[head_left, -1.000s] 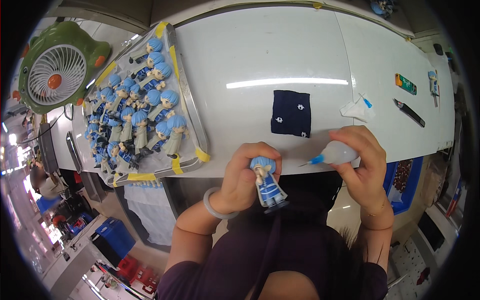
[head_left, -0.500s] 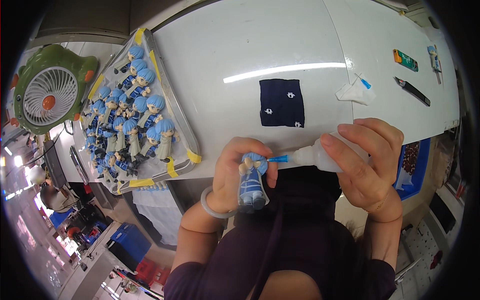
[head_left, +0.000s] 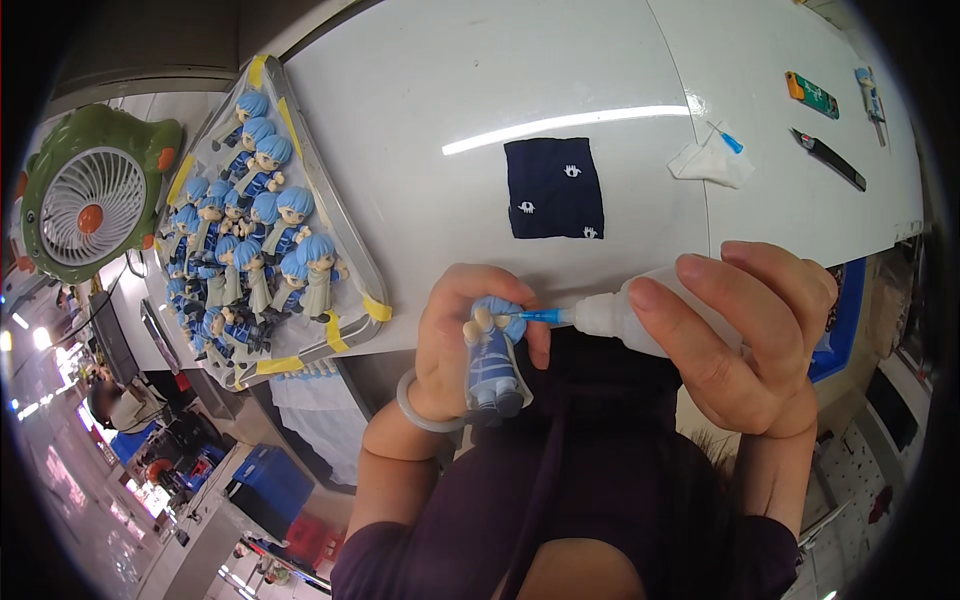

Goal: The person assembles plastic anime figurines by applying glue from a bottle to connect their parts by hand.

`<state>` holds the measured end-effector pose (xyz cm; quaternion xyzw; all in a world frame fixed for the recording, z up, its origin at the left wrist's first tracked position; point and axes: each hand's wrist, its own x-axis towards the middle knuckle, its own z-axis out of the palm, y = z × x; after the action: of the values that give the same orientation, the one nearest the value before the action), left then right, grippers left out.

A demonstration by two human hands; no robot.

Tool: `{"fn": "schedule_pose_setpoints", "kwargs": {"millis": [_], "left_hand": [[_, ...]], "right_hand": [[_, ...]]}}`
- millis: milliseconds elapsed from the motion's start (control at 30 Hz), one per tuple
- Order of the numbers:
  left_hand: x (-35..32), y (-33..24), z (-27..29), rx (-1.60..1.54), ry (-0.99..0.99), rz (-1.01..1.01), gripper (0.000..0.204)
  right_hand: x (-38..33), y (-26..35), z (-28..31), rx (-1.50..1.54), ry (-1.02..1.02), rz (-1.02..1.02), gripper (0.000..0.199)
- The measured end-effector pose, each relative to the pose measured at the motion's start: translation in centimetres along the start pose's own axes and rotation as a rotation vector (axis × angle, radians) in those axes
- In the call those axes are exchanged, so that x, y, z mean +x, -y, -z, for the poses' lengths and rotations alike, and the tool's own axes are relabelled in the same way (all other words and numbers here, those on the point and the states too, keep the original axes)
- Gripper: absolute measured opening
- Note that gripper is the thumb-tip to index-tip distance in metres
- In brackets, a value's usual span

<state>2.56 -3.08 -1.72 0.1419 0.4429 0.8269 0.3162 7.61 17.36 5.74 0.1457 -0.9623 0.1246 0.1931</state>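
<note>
In my left hand [head_left: 455,310] is a small blue-haired figurine [head_left: 492,365] in blue clothes, tilted back with its feet toward me. My fingers close round its head and side. My right hand [head_left: 745,335] grips a white squeeze bottle [head_left: 655,318] lying sideways. Its blue needle tip [head_left: 543,316] points left and reaches the figurine near the head and raised hands; whether it touches cannot be made out. A dark blue cloth [head_left: 555,188] with small white elephant shapes lies on the white table just beyond my hands.
On the left, a metal tray [head_left: 345,250] edged with yellow tape holds several similar figurines [head_left: 250,220]. A green fan [head_left: 95,195] stands beyond it. At right lie a white tissue [head_left: 705,167], a spare blue needle tip [head_left: 732,143], a black knife [head_left: 830,160], a green-orange box [head_left: 811,95] and another figurine [head_left: 868,92].
My left hand and the figurine have shifted slightly left. The bottle's tip has moved left with it, while my right hand's fingers have spread a little to the right.
</note>
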Motion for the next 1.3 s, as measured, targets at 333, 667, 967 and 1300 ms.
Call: {"fn": "schedule_pose_setpoints", "kwargs": {"millis": [333,667,967,1300], "left_hand": [[0.1,-0.4,-0.4,0.066,-0.038,0.039,0.054],[0.4,-0.1,-0.5,0.019,-0.065,-0.004,0.051],[0.7,-0.2,-0.4,0.028,-0.056,-0.032,0.039],[0.4,-0.6,-1.0,-0.043,0.036,0.067,0.040]], "right_hand": [[0.1,0.8,-0.1,-0.022,-0.082,-0.011,0.033],[0.6,-1.8,0.2,0.206,0.021,-0.115,0.038],[-2.3,-1.5,-4.7,0.032,-0.043,-0.232,0.056],[-1.9,-0.2,-3.6,0.195,-0.062,-0.263,0.051]]}}
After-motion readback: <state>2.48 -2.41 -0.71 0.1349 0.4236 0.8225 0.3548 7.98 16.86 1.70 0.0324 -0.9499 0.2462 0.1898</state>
